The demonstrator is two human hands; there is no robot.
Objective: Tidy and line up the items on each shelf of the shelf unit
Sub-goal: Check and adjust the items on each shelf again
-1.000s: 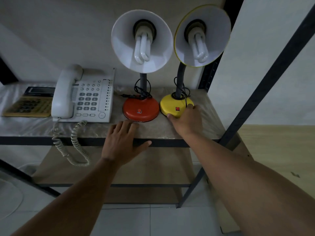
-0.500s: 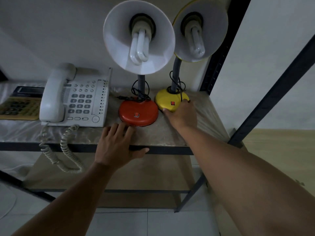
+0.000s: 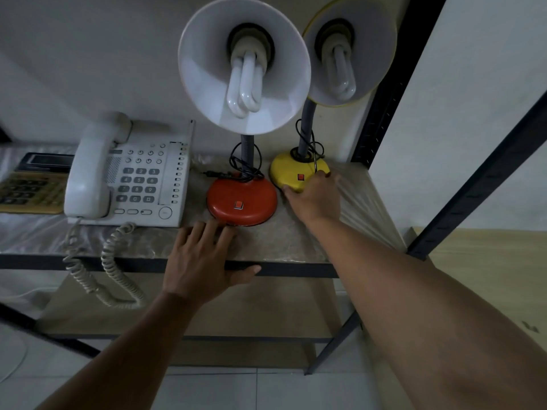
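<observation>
Two desk lamps stand on the upper shelf [image 3: 284, 241]. The red-based lamp [image 3: 241, 202] sits near the front, and the yellow-based lamp [image 3: 293, 170] is behind and to its right. My right hand [image 3: 315, 196] grips the front right rim of the yellow base. My left hand [image 3: 201, 258] lies flat at the shelf's front edge, fingertips touching the red base and thumb along the dark edge rail. Further left lie a white desk phone [image 3: 130, 179] and a beige calculator [image 3: 29, 189].
The phone's coiled cord [image 3: 103, 273] hangs over the shelf's front edge. Dark metal uprights [image 3: 479, 184] frame the right side of the unit. A lower wooden shelf [image 3: 266, 315] lies beneath, and tiled floor shows below it. A wall closes off the back.
My right hand has pushed the yellow lamp back toward the wall and a little right. My left hand has stayed at the shelf edge by the red base. The view moved closer.
</observation>
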